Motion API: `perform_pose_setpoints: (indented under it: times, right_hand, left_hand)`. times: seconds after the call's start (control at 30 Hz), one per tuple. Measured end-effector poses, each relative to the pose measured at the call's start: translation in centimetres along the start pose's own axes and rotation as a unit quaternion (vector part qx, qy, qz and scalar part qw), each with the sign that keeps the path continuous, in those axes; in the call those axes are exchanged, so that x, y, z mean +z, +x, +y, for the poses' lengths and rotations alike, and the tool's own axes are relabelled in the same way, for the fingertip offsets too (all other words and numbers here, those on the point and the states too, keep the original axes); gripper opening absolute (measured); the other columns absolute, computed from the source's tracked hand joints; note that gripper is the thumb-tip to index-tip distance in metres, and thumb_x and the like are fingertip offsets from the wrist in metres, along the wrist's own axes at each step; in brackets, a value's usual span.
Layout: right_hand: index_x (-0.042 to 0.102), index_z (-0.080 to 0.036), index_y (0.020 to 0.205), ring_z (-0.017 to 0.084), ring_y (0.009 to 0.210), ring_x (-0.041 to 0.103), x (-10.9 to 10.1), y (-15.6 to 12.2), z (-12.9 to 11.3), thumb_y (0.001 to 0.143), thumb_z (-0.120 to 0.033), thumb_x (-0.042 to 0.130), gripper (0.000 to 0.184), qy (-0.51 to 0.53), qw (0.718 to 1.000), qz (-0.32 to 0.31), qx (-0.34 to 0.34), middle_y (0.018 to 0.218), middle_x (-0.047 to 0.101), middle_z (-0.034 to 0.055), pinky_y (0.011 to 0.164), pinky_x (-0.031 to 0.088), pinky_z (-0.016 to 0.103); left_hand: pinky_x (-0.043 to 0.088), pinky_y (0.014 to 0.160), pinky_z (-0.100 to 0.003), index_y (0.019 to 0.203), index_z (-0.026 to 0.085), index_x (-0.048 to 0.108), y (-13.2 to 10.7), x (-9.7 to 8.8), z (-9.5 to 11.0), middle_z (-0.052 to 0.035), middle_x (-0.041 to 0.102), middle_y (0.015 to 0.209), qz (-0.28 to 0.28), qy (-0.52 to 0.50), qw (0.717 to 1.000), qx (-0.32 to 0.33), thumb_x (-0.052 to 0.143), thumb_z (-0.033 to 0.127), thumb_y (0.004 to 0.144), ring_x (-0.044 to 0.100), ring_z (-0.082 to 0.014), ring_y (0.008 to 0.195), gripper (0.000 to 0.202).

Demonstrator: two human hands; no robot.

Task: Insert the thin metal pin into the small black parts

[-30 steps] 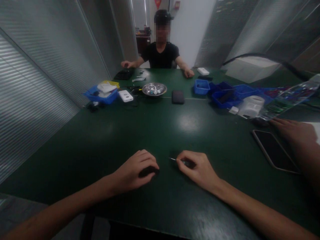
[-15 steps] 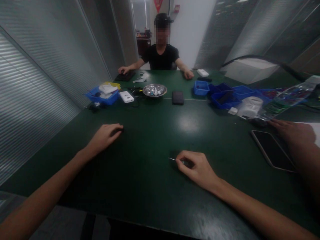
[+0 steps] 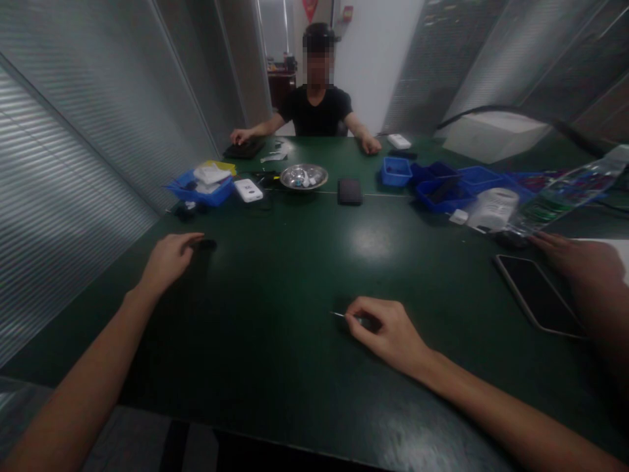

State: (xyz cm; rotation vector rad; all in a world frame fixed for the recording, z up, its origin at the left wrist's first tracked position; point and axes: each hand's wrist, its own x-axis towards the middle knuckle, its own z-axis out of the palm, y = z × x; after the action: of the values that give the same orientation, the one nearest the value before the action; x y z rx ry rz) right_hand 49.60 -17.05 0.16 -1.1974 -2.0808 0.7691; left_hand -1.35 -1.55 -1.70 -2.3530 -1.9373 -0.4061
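Over the left part of the dark green table (image 3: pixel 275 288), my left hand (image 3: pixel 170 257) has its fingers stretched out and apart. A small dark object (image 3: pixel 208 244) lies at its fingertips; its kind is too blurred to make out. Nearer the front edge, my right hand (image 3: pixel 386 328) rests on the table, thumb and forefinger pinched together. From that pinch a thin, pale, metallic-looking rod (image 3: pixel 337 314) points left, most of its length hidden by the fingers.
Across the table sits a person (image 3: pixel 317 111). A metal dish (image 3: pixel 303 187), a dark square pad (image 3: pixel 350 191), a white device (image 3: pixel 249 190) and blue bins (image 3: pixel 396 172) stand farther back. At right are a phone (image 3: pixel 540 295), a plastic bottle (image 3: pixel 565 196) and another person's hand (image 3: pixel 580 262).
My left hand has moved left and slightly away from me, and the dark object has shifted with it to beyond the fingertips. My right hand keeps its place and pinch.
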Motion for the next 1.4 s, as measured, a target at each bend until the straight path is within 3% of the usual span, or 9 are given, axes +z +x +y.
perform_pose_setpoints:
  times: [0.1,0.3,0.5,0.67,0.87,1.03,1.27,1.4]
  right_hand:
    - [0.07,-0.018,0.086,0.013,0.062,0.061,-0.1,-0.1,0.0,0.094,-0.022,0.061,0.013,-0.001,1.0,0.003,0.001,0.076,0.068,-0.0005,0.059,0.042,0.024]
    - [0.07,-0.018,0.086,0.013,0.064,0.062,-0.1,-0.2,0.0,0.094,-0.023,0.061,0.014,-0.001,1.0,0.0,-0.001,0.077,0.069,0.0002,0.06,0.043,0.024]
    - [0.07,-0.018,0.085,0.013,0.063,0.062,-0.1,-0.2,-0.1,0.094,-0.021,0.061,0.013,0.0,1.0,-0.002,-0.002,0.076,0.068,-0.0007,0.06,0.043,0.024]
    - [0.07,-0.019,0.086,0.014,0.065,0.063,-0.1,-0.2,0.1,0.094,-0.022,0.06,0.013,-0.004,1.0,-0.004,-0.002,0.076,0.069,-0.0005,0.061,0.044,0.024]
    - [0.07,-0.019,0.086,0.014,0.063,0.062,-0.1,-0.1,0.3,0.094,-0.022,0.06,0.013,-0.004,1.0,-0.007,0.001,0.076,0.069,-0.0003,0.06,0.043,0.025]
    - [0.07,-0.019,0.086,0.014,0.064,0.063,0.0,-0.1,0.1,0.094,-0.024,0.06,0.014,-0.004,1.0,-0.008,0.004,0.077,0.069,-0.0001,0.06,0.044,0.025]
    - [0.07,-0.019,0.086,0.013,0.063,0.062,-0.1,0.0,0.0,0.095,-0.024,0.06,0.015,-0.006,1.0,-0.009,0.0,0.076,0.069,-0.0002,0.059,0.044,0.024]
    - [0.07,-0.019,0.087,0.014,0.063,0.063,0.0,-0.1,0.0,0.095,-0.024,0.06,0.014,-0.007,1.0,-0.008,-0.004,0.077,0.069,0.0003,0.06,0.044,0.025]
  left_hand:
    - [0.044,0.102,-0.042,0.134,0.014,0.066,-0.2,-0.2,-1.1,-0.012,0.069,0.126,0.01,0.004,1.0,-0.015,0.045,0.023,0.096,0.058,-0.0299,0.116,0.043]
    - [0.042,0.104,-0.042,0.124,0.015,0.071,-0.3,0.0,-3.4,-0.0142,0.065,0.128,0.014,0.031,0.999,-0.034,0.05,0.039,0.098,0.056,-0.0318,0.117,0.041]
    - [0.045,0.096,-0.038,0.107,0.016,0.074,-0.2,0.2,-4.3,-0.0126,0.068,0.119,0.001,0.019,0.998,-0.061,0.053,0.042,0.096,0.061,-0.03,0.111,0.035]
    - [0.048,0.086,-0.034,0.108,0.017,0.069,-0.5,-0.1,-3.2,-0.0103,0.071,0.109,0.018,0.006,0.996,-0.083,0.053,0.04,0.097,0.065,-0.0272,0.099,0.03]
    - [0.05,0.09,-0.029,0.105,0.019,0.073,-0.7,-0.8,-0.6,-0.0041,0.075,0.102,0.116,-0.095,0.979,-0.141,0.064,0.043,0.093,0.069,-0.0205,0.09,0.028]
    - [0.051,0.09,-0.029,0.116,0.019,0.074,-0.3,-0.5,0.2,-0.0051,0.077,0.107,0.103,-0.151,0.97,-0.162,0.066,0.038,0.091,0.071,-0.0209,0.095,0.032]
    - [0.051,0.075,-0.028,0.115,0.021,0.076,0.0,-0.1,1.5,-0.0052,0.077,0.102,0.092,-0.174,0.965,-0.172,0.068,0.048,0.088,0.069,-0.0213,0.086,0.039]
    - [0.05,0.068,-0.03,0.118,0.023,0.076,0.3,0.2,2.0,-0.0059,0.076,0.104,0.058,-0.19,0.961,-0.193,0.068,0.054,0.085,0.068,-0.0232,0.082,0.046]
